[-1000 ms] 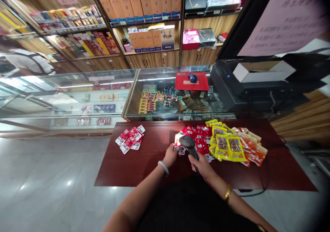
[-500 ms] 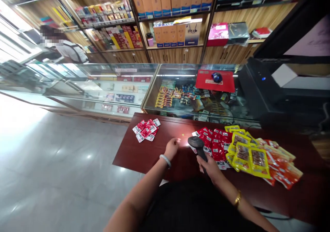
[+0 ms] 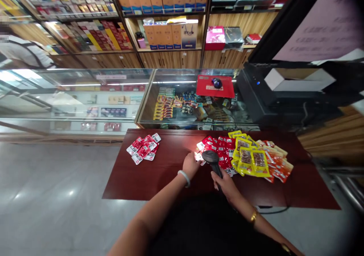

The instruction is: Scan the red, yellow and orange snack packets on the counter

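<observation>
My right hand (image 3: 226, 184) is wrapped round the handle of a black barcode scanner (image 3: 211, 157), its head tilted over the left edge of a pile of red snack packets (image 3: 226, 149). The scanner's light falls on the packets' near corner. My left hand (image 3: 191, 165), with a pale bracelet at the wrist, has its fingers closed at the end of a lit red packet (image 3: 199, 156); the fingertips are partly hidden. A smaller group of red packets (image 3: 144, 148) lies apart on the left of the dark red table (image 3: 167, 172).
Yellow snack packets (image 3: 250, 159) and orange packets (image 3: 277, 163) lie right of the red pile. Behind the table stands a glass display counter (image 3: 145, 96) with a red mat (image 3: 203, 91) and a mouse (image 3: 216, 82). A black machine (image 3: 250, 93) stands right. A person (image 3: 25, 51) is far left.
My left hand has moved right to the red pile and closed at a packet's end. The scanner stays in my right hand, now nearer the left hand. The view has turned right.
</observation>
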`<state>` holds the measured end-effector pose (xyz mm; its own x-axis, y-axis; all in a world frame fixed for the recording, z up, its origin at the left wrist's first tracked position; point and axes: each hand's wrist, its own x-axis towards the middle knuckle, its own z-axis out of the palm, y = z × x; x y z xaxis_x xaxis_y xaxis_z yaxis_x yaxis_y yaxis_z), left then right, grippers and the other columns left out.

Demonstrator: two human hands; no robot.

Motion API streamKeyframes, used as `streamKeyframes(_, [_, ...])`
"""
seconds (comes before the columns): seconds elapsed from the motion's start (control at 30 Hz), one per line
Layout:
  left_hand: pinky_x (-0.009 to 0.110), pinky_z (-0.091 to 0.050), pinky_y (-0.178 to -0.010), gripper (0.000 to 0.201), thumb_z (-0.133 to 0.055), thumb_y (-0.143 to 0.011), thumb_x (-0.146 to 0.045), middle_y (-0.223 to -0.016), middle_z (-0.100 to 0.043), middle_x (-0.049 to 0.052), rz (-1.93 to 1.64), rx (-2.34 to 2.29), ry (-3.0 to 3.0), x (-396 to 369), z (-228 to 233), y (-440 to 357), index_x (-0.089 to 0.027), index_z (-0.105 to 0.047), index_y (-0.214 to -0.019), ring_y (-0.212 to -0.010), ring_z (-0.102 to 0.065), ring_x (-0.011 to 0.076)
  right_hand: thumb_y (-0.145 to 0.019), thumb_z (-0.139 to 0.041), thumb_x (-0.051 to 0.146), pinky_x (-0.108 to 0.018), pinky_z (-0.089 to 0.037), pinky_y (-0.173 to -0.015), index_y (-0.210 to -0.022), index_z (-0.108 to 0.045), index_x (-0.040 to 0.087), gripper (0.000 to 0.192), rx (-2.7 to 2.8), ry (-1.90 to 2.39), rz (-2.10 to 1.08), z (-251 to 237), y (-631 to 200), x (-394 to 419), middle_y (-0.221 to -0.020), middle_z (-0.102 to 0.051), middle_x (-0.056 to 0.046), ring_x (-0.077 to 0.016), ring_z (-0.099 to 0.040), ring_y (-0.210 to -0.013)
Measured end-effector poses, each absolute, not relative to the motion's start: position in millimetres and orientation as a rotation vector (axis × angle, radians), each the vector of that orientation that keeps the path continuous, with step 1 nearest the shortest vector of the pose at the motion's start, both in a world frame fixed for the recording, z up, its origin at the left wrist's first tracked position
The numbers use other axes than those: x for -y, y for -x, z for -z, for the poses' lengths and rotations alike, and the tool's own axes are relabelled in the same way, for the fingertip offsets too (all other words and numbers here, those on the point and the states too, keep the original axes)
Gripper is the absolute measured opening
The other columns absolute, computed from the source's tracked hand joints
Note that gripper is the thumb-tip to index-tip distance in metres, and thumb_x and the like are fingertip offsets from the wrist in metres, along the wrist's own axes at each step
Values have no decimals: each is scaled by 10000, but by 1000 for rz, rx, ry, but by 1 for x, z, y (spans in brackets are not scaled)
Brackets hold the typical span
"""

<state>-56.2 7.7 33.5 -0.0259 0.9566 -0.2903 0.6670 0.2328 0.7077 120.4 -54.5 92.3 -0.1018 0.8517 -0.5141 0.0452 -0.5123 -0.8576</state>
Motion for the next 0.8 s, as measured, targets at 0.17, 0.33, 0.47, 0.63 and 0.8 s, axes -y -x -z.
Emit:
streamKeyframes(0.17, [391,-393,-909,526,-754,-705,-445,-1115,-605,204,-202,-1881,-1745,-22,-36,-3,-110,-621,-1088,-1087,-537,337,-774,-676,560,-228,-347,-420,-921,-536,219,397,873,1604,-1584,-88,-154,67,-525,-496,86,-98,-425,-400])
streamKeyframes(0.33, [382,-389,-906,304,-701,-756,-320,-1100,-625,178,-152,-1837,-1828,-29,-31,-10,-131,-677,-993,-1075,-540,315,-786,-671,569,-225,-335,-419,-921,-526,225,397,815,1612,-1570,-86,-173,71,-521,-473,89,-100,-414,-408])
streamKeyframes(0.47, [316,-405,-856,166,-631,-810,-279,-1020,-681,122,-246,-1778,-1656,-29,-25,0,-177,-706,-919,-978,-592,245,-780,-672,579,-228,-329,-422,-907,-523,228,402,813,1599,-1584,-89,-183,67,-509,-463,91,-102,-409,-404])
streamKeyframes(0.63, [280,-436,-790,197,-611,-845,-321,-956,-718,66,-453,-1658,-1401,-22,-19,8,-201,-696,-976,-843,-623,191,-802,-660,550,-225,-317,-418,-930,-524,223,376,868,1524,-1652,-96,-188,58,-516,-454,93,-93,-398,-394])
streamKeyframes(0.8, [275,-456,-792,234,-617,-846,-370,-936,-720,53,-512,-1611,-1300,-16,-18,4,-216,-688,-1007,-829,-632,183,-807,-658,531,-214,-309,-396,-980,-534,227,371,925,1475,-1689,-103,-185,48,-534,-451,95,-79,-384,-381])
